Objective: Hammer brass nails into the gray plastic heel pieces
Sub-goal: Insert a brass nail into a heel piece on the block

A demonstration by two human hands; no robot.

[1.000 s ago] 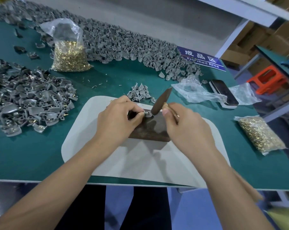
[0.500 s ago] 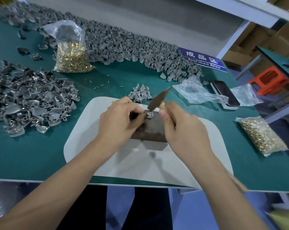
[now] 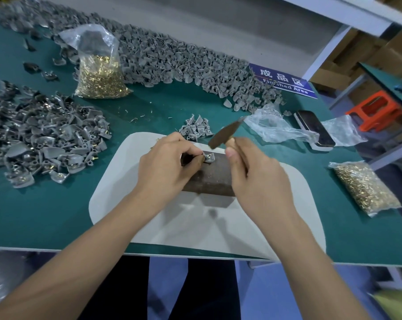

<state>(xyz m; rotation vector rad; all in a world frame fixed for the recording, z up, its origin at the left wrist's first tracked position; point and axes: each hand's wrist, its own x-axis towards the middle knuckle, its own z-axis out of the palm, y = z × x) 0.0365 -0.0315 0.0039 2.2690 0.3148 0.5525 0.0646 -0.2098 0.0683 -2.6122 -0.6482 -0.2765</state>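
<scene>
A small gray heel piece (image 3: 209, 157) with a brass nail in it lies on the top end of a dark metal block (image 3: 212, 179) on the white mat (image 3: 130, 195). My left hand (image 3: 167, 167) pinches the piece at its left side. My right hand (image 3: 257, 179) grips the handle of a small hammer (image 3: 225, 135). The hammer's dark head hangs raised just above and to the right of the piece, blurred.
Gray heel pieces lie in a heap at left (image 3: 45, 144), a long bank at the back (image 3: 172, 61) and a small cluster (image 3: 196, 128) behind the mat. Bags of brass nails stand at back left (image 3: 98, 75) and right (image 3: 363, 188). A phone (image 3: 315, 130) lies on clear plastic.
The hammer head has swung slightly upward and to the right from the heel piece. My left hand keeps its pinch on the piece.
</scene>
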